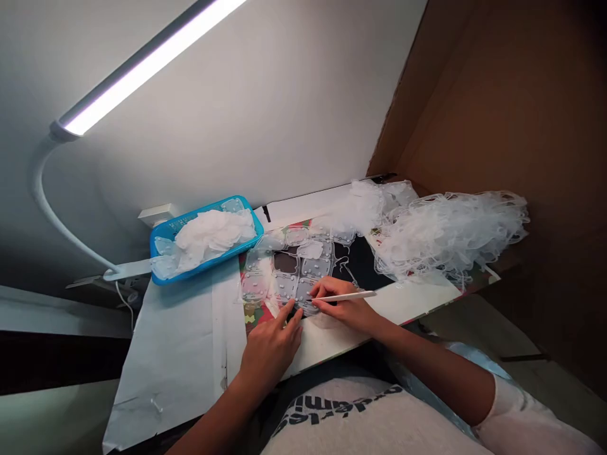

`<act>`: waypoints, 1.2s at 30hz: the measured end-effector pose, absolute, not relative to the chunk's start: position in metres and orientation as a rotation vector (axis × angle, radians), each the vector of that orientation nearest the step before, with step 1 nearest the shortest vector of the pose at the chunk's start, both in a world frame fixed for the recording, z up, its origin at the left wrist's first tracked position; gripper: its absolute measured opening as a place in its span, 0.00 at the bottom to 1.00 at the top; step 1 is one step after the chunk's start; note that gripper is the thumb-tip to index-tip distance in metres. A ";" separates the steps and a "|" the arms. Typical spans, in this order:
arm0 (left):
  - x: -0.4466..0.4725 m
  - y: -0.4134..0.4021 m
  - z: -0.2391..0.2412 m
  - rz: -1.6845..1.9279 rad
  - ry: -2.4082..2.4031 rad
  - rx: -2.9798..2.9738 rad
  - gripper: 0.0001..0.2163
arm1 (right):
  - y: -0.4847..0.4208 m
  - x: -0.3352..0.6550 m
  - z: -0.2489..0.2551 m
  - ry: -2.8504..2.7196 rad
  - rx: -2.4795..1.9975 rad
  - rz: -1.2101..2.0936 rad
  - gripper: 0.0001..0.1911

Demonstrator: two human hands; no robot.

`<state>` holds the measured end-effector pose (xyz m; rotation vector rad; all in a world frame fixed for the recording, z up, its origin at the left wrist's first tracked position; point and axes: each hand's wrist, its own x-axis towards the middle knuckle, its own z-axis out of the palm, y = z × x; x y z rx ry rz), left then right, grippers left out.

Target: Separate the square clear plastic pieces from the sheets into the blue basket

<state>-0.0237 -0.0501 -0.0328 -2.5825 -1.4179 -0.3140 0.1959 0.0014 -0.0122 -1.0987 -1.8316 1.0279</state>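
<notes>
A translucent moulded sheet [284,285] with small raised knobs lies on a patterned board in front of me. My left hand [274,338] rests on its near edge, fingers stretched out and pressing down. Between the fingers of my right hand [344,308] is a thin white pen-like stick [348,295], its tip at the sheet close to my left fingertips. What sort of tip it has is too small to make out. One piece of the sheet is cut out, leaving a dark opening [286,262]. A loose clear piece [313,250] sits on top.
On the left stands a blue basket [207,273] heaped with thin translucent pieces. To the right lies a big tangled pile of clear trimmings [455,230]. A lit lamp [152,66] on a bendable neck hangs above; a cardboard wall [478,120] closes the right side.
</notes>
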 end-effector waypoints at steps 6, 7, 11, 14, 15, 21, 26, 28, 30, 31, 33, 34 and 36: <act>-0.020 -0.056 -0.034 -0.341 -1.459 -2.600 0.17 | -0.006 0.183 -0.025 -1.918 -1.110 0.941 0.11; -0.020 -0.057 -0.033 -0.338 -1.485 -2.611 0.17 | -0.007 0.181 -0.026 -1.933 -1.116 0.921 0.11; -0.020 -0.058 -0.033 -0.346 -1.595 -2.680 0.19 | -0.010 0.177 -0.028 -1.983 -1.143 0.843 0.10; -0.020 -0.058 -0.033 -0.362 -1.630 -2.711 0.19 | -0.010 0.176 -0.029 -2.020 -1.138 0.829 0.10; -0.020 -0.057 -0.033 -0.353 -1.627 -2.715 0.19 | -0.010 0.176 -0.029 -2.029 -1.134 0.828 0.10; -0.021 -0.057 -0.033 -0.330 -1.645 -2.733 0.20 | -0.009 0.174 -0.025 -2.109 -1.174 0.752 0.10; -0.022 -0.056 -0.034 -0.225 -1.569 -2.729 0.22 | -0.012 0.175 -0.025 -2.231 -1.166 0.713 0.09; -0.023 -0.055 -0.035 -0.217 -1.551 -2.725 0.22 | -0.014 0.174 -0.032 -2.287 -1.110 0.583 0.06; -0.023 -0.054 -0.035 -0.225 -1.553 -2.717 0.21 | -0.016 0.172 -0.039 -2.322 -1.046 0.472 0.05; -0.023 -0.054 -0.035 -0.228 -1.557 -2.713 0.21 | -0.015 0.173 -0.040 -2.314 -1.026 0.460 0.06; -0.023 -0.053 -0.035 -0.221 -1.561 -2.707 0.21 | -0.012 0.179 -0.039 -2.210 -1.064 0.531 0.08; -0.022 -0.053 -0.035 -0.214 -1.564 -2.701 0.21 | -0.009 0.185 -0.036 -2.110 -1.126 0.581 0.09; -0.021 -0.054 -0.036 -0.188 -1.571 -2.693 0.21 | 0.001 0.205 -0.028 -1.836 -1.303 0.636 0.09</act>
